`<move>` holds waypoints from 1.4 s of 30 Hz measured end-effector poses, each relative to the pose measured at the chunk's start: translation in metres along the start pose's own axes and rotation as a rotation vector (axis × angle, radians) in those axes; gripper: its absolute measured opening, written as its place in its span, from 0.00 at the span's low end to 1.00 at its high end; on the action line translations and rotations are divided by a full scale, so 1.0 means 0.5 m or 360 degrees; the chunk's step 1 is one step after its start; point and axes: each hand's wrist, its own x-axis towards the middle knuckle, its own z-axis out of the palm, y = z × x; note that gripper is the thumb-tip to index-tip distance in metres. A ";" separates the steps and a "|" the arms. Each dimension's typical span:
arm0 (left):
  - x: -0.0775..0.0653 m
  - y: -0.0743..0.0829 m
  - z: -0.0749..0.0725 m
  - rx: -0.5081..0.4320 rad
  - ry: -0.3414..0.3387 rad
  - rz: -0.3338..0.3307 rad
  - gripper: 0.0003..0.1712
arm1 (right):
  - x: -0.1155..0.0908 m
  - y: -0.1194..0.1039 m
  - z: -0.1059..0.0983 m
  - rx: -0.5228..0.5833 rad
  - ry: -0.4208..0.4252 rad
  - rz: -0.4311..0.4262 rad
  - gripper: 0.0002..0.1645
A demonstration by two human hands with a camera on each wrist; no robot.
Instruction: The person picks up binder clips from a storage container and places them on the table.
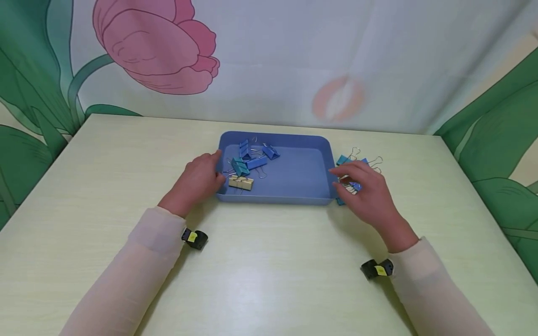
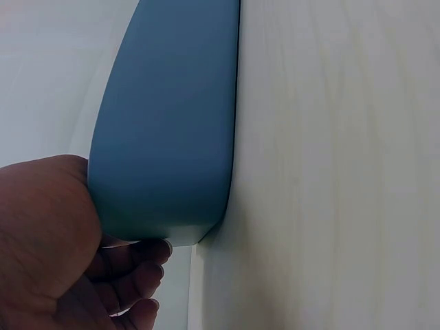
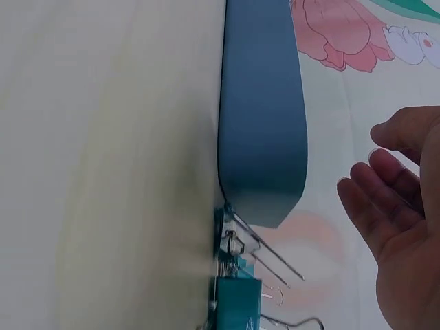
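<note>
A blue rectangular tray (image 1: 294, 199) lies on the table with several binder clips in its left half. Among them are a teal binder clip (image 1: 240, 166), a cream binder clip (image 1: 241, 182) and blue binder clips (image 1: 257, 162). My left hand (image 1: 198, 179) holds the tray's left end, its curled fingers (image 2: 141, 282) against the outside of the wall. Beside the tray's right edge hovers my right hand (image 1: 367, 191), thumb and fingers apart with nothing between them. It partly hides a pile of teal, blue and pale binder clips (image 3: 238, 302) on the table.
The pale wooden table (image 1: 252, 270) ends just behind the tray, where a white curtain (image 1: 269, 60) with flower prints hangs. Both wrists wear small black cameras (image 1: 196, 239).
</note>
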 end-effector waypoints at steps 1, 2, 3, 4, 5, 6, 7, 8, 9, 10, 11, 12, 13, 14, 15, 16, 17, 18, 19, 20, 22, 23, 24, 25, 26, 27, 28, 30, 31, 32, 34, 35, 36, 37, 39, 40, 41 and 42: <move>0.000 0.000 0.000 -0.0001 0.0001 0.0002 0.37 | 0.002 -0.001 0.003 0.0014 -0.0003 0.0000 0.15; -0.001 0.001 0.000 -0.0004 0.0000 0.0001 0.37 | 0.004 -0.002 0.006 0.0017 -0.0009 0.0002 0.15; -0.002 0.001 0.000 -0.0005 -0.0001 0.0001 0.37 | 0.006 -0.004 0.009 0.0023 -0.0016 0.0009 0.15; -0.002 0.002 -0.001 -0.0008 -0.0003 0.0000 0.37 | 0.008 -0.005 0.012 0.0026 -0.0024 0.0013 0.15; -0.002 0.002 -0.001 -0.0008 -0.0004 -0.0002 0.37 | 0.009 -0.007 0.015 0.0031 -0.0032 0.0019 0.16; -0.003 0.003 -0.001 -0.0006 -0.0005 -0.0004 0.37 | 0.011 -0.009 0.017 0.0041 -0.0039 0.0021 0.16; -0.002 0.003 -0.002 -0.0005 -0.0004 -0.0005 0.37 | 0.013 -0.010 0.020 0.0040 -0.0046 0.0024 0.16; -0.002 0.003 -0.002 -0.0005 -0.0003 -0.0008 0.37 | 0.014 -0.011 0.022 0.0045 -0.0054 0.0027 0.16; -0.002 0.002 -0.002 -0.0002 -0.0003 -0.0006 0.37 | 0.016 -0.013 0.025 0.0053 -0.0060 0.0028 0.16; -0.002 0.002 -0.001 -0.0001 -0.0003 -0.0006 0.37 | 0.017 -0.014 0.028 0.0057 -0.0065 0.0024 0.15; -0.001 0.002 -0.001 -0.0003 -0.0002 -0.0008 0.37 | 0.019 -0.017 0.030 0.0064 -0.0072 0.0027 0.15; -0.001 0.001 -0.001 -0.0004 -0.0001 -0.0008 0.37 | 0.021 -0.019 0.033 0.0072 -0.0079 0.0025 0.15; -0.001 0.001 -0.001 -0.0005 -0.0003 -0.0006 0.37 | 0.023 -0.022 0.035 0.0080 -0.0085 0.0024 0.15; -0.001 0.001 0.000 -0.0007 -0.0004 -0.0007 0.37 | 0.025 -0.025 0.037 0.0092 -0.0087 0.0022 0.15; -0.001 0.001 0.000 -0.0008 -0.0004 -0.0009 0.37 | 0.027 -0.028 0.040 0.0106 -0.0088 0.0016 0.14; -0.001 0.002 0.000 -0.0011 -0.0003 -0.0012 0.37 | 0.030 -0.031 0.042 0.0121 -0.0094 0.0013 0.14; 0.000 0.002 0.000 -0.0011 -0.0001 -0.0014 0.37 | 0.033 -0.033 0.045 0.0127 -0.0099 0.0015 0.14; 0.000 0.002 0.000 -0.0008 0.0002 -0.0011 0.37 | 0.036 -0.035 0.048 0.0131 -0.0104 0.0014 0.14; 0.000 0.001 0.000 -0.0004 0.0005 -0.0007 0.37 | 0.039 -0.037 0.051 0.0140 -0.0111 0.0019 0.14; 0.000 0.001 0.000 -0.0003 0.0007 -0.0005 0.37 | 0.041 -0.039 0.054 0.0140 -0.0125 0.0028 0.14; 0.000 0.001 0.001 0.0001 0.0009 -0.0001 0.37 | 0.047 -0.044 0.059 0.0143 -0.0147 0.0039 0.14; 0.001 0.001 0.001 0.0003 0.0008 0.0001 0.37 | 0.049 -0.047 0.062 0.0142 -0.0155 0.0045 0.14; 0.000 0.001 0.001 0.0002 0.0009 0.0002 0.37 | 0.052 -0.049 0.064 0.0143 -0.0162 0.0047 0.14; 0.000 0.000 0.001 0.0004 0.0009 0.0001 0.37 | 0.055 -0.052 0.067 0.0144 -0.0164 0.0042 0.14; 0.000 0.000 0.001 0.0003 0.0008 -0.0001 0.37 | 0.059 -0.055 0.070 0.0138 -0.0163 0.0034 0.14; -0.001 0.001 0.000 0.0004 0.0009 -0.0001 0.37 | 0.062 -0.058 0.073 0.0141 -0.0158 0.0022 0.14; -0.001 0.001 -0.001 0.0004 0.0007 -0.0001 0.37 | 0.065 -0.060 0.076 0.0149 -0.0158 0.0013 0.14; -0.003 0.002 -0.002 0.0004 0.0006 -0.0001 0.37 | 0.072 -0.065 0.084 0.0164 -0.0159 0.0002 0.15; -0.003 0.002 -0.002 0.0002 0.0003 -0.0003 0.37 | 0.075 -0.069 0.088 0.0171 -0.0161 -0.0004 0.15; -0.003 0.002 -0.002 0.0000 0.0001 -0.0004 0.37 | 0.078 -0.071 0.092 0.0174 -0.0168 -0.0004 0.15; -0.003 0.003 -0.002 -0.0001 0.0000 -0.0005 0.37 | 0.084 -0.077 0.099 0.0176 -0.0186 -0.0003 0.15; -0.003 0.002 -0.002 -0.0004 0.0000 -0.0006 0.37 | 0.087 -0.080 0.102 0.0165 -0.0196 -0.0004 0.15; -0.003 0.002 -0.001 -0.0005 0.0002 -0.0006 0.37 | 0.090 -0.083 0.105 0.0158 -0.0206 -0.0008 0.16; -0.002 0.001 -0.001 -0.0005 0.0005 -0.0001 0.37 | 0.092 -0.085 0.108 0.0151 -0.0219 -0.0010 0.16; -0.003 0.000 0.000 -0.0003 0.0012 0.0009 0.37 | 0.096 -0.088 0.115 0.0149 -0.0247 -0.0011 0.16; -0.003 0.000 -0.001 -0.0006 0.0014 0.0012 0.37 | 0.098 -0.090 0.118 0.0152 -0.0261 -0.0013 0.16; -0.004 0.000 -0.001 -0.0007 0.0016 0.0014 0.37 | 0.100 -0.091 0.121 0.0158 -0.0276 -0.0011 0.16; -0.004 0.000 -0.001 -0.0005 0.0019 0.0019 0.37 | 0.101 -0.092 0.124 0.0168 -0.0291 -0.0008 0.16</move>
